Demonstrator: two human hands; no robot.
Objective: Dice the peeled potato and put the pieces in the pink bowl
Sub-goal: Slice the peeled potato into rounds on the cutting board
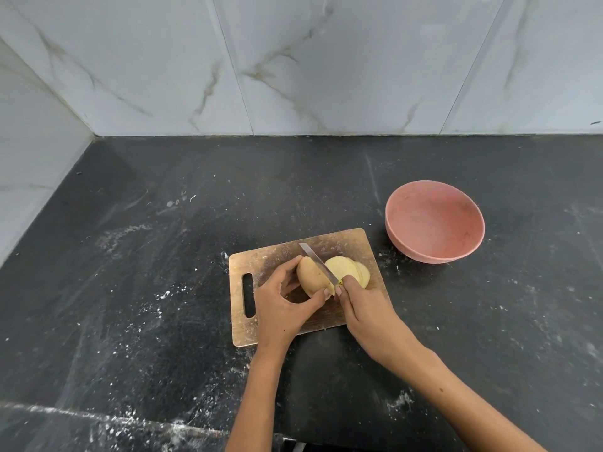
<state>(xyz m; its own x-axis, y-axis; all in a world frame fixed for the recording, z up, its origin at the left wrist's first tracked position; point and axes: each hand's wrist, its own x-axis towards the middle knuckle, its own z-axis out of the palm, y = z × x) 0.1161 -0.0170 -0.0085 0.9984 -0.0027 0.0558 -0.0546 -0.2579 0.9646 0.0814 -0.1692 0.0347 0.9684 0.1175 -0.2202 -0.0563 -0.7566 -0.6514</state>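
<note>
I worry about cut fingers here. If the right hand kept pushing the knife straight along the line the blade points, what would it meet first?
Probably just bare cutting board beyond the blade tip. The knife points up-left, away from the person; the left hand grips the potato just left of that line, though depth is unclear. The right hand holds the handle.

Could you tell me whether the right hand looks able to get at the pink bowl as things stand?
Probably yes: the bowl sits open on the counter beyond the board's right corner, with nothing between. But the right hand grips the knife, mid-cut through the potato.
</note>
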